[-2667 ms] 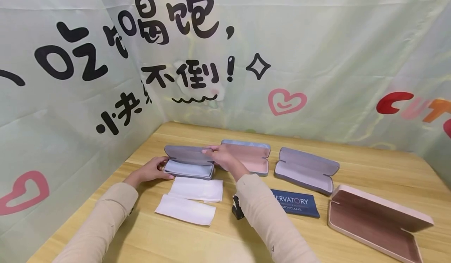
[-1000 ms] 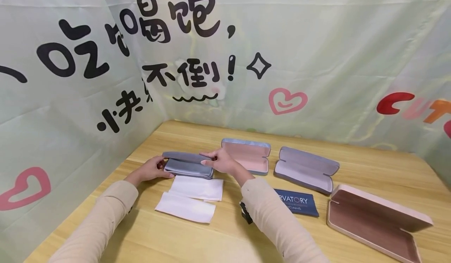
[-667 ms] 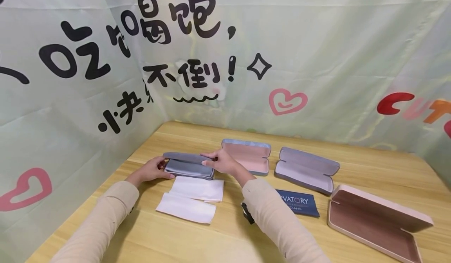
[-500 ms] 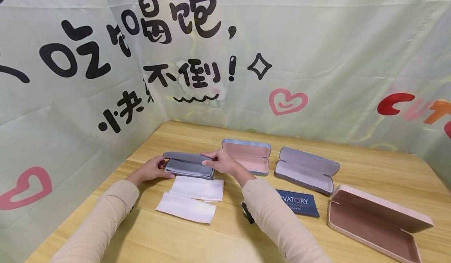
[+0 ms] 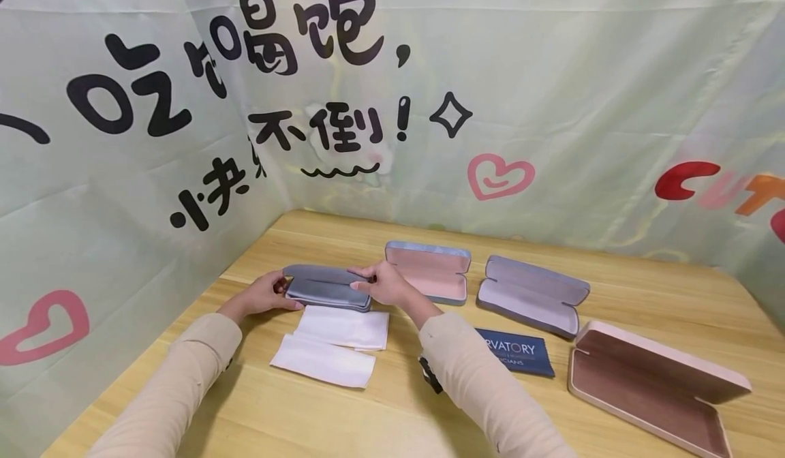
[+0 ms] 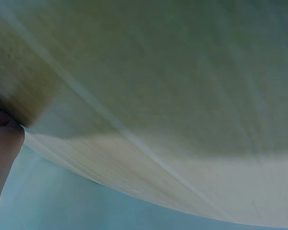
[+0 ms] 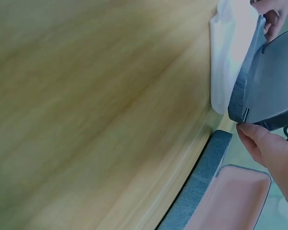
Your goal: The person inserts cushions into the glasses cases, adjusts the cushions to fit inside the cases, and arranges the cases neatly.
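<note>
A grey-blue glasses case [image 5: 328,289] sits at the left rear of the table, its lid part-way up, tilted over a folded grey-blue cloth [image 5: 325,293] inside. My left hand [image 5: 260,296] grips the left end, thumb at the front and fingers behind. At the other end my right hand [image 5: 388,284] pinches the lid between thumb and index finger. The right wrist view shows this right hand [image 7: 276,153] at the near corner of the case [image 7: 269,79]. In the left wrist view, only part of the left hand [image 6: 5,143] shows at the edge.
Two folded white cloths [image 5: 321,361] lie in front of the case. To the right stand three open cases: blue with pink lining [image 5: 429,281], lilac-grey [image 5: 533,298], and large pink [image 5: 656,383]. A navy printed cloth [image 5: 521,354] lies partly behind the right sleeve [image 5: 484,383].
Since the oldest frame, my right hand has tipped the lid lower over the cloth, and the inside looks darker. In the last second, hands and case have hardly moved.
</note>
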Available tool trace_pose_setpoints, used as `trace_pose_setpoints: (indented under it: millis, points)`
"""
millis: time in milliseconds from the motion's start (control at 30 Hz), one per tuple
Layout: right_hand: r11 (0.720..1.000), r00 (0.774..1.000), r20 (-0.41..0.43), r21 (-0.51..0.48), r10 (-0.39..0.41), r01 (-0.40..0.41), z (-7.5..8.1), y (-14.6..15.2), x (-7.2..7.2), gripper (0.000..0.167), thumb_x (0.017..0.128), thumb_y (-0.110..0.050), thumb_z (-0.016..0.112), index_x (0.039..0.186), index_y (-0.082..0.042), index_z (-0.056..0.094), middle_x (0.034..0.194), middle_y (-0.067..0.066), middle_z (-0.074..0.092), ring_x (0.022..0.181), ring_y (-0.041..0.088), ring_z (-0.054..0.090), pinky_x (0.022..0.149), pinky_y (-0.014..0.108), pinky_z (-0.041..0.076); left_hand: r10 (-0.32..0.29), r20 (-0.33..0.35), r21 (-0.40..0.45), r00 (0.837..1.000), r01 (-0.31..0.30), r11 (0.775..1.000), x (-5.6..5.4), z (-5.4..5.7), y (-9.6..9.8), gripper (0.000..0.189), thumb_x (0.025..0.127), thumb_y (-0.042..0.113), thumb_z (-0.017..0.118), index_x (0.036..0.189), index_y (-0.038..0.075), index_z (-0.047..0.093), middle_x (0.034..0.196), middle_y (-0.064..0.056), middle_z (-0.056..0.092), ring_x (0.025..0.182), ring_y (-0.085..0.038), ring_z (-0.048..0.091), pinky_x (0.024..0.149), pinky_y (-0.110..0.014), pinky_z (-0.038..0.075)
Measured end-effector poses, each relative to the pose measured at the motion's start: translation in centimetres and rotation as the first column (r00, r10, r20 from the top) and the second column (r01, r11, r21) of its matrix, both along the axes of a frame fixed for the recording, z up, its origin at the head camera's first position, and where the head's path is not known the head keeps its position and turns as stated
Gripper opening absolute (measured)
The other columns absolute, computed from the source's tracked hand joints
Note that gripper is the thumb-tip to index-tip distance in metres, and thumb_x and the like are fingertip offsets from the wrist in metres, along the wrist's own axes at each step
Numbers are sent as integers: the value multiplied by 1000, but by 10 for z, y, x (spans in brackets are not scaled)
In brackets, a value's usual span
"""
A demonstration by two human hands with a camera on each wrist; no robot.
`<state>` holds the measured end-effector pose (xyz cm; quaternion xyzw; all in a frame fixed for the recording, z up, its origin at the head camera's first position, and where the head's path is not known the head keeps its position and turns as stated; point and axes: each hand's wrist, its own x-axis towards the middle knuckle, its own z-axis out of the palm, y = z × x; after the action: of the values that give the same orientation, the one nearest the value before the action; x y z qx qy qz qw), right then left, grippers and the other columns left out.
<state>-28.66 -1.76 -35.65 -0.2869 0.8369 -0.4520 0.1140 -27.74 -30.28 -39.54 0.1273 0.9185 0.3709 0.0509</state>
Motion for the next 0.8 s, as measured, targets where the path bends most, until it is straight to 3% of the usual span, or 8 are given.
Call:
trace_pose_setpoints:
  millis: [167, 333, 533, 800]
  points:
    - [1000, 1000, 2, 6, 19, -19, -5, 0, 1, 37, 91, -12, 58, 128, -6, 54, 132, 12, 53, 38, 10, 15, 43, 22, 24, -39, -28, -5, 999, 39, 999, -1, 1, 0, 50, 71, 25, 80, 103, -3, 53, 78, -4, 41, 75, -17, 39, 64, -26, 32]
    - [994, 996, -90, 111, 15, -5, -9, -4, 1, 39, 89, -12, 61, 127, -8, 54, 129, 26, 52, 39, 8, 21, 44, 19, 29, -53, -49, -32, 997, 51, 998, -1, 2, 0, 52, 71, 25, 79, 108, -3, 54, 82, -5, 48, 76, -15, 41, 67, -25, 34]
    - [981, 995, -96, 186, -27, 45, -4, -8, 4, 40, 88, -12, 62, 128, -12, 55, 144, 26, 33, 36, 9, 31, 44, 20, 30, -30, -51, -65, 998, 26, 998, 0, 4, 2, 66, 71, 28, 80, 120, -5, 51, 97, -12, 54, 86, -19, 45, 75, -28, 37]
    - [975, 993, -101, 210, -57, 78, -6, -12, 6, 41, 87, -11, 63, 127, -13, 56, 148, 25, 27, 37, 11, 38, 44, 21, 32, 15, -33, -44, 999, -16, 999, 0, 4, 3, 69, 71, 27, 80, 124, -6, 49, 97, -12, 52, 87, -19, 45, 76, -29, 37]
